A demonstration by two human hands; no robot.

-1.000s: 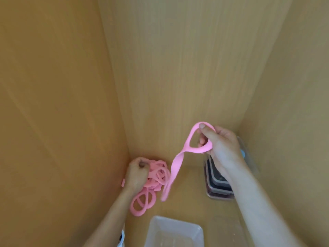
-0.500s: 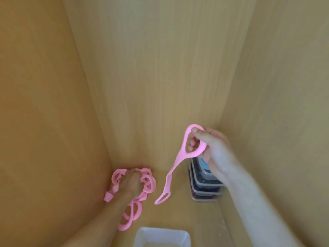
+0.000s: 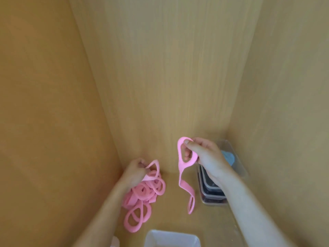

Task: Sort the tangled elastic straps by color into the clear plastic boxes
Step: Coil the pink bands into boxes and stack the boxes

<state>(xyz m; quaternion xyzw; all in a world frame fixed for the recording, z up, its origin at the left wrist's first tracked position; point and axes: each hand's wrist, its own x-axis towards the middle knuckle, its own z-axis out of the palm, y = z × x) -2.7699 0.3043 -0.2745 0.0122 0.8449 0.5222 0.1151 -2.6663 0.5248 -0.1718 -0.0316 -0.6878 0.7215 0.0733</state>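
above the surface [image 3: 170, 218], fingers [image 3: 191, 144] of the right hand [image 3: 208, 157] pinch the top loop of a pink strap [image 3: 186, 188] dangling apart from the pile [image 3: 142, 195]. the left hand [image 3: 134, 173], wrist low, pinches a pile loop. best to pin the pile and lift the strap fully clear before lowering it into a clear box [image 3: 170, 232].

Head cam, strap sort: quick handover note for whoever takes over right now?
Left hand pinches a loop atop the pink pile, left back corner.
Right hand pinches the top loop of one pink strap, hanging clear of the pile.
Clear box at the near edge; no strap shows in its visible part. Stacked boxes on the right, beneath the right wrist.
Done: one strap freed. Left: box it, then untangle the rest.
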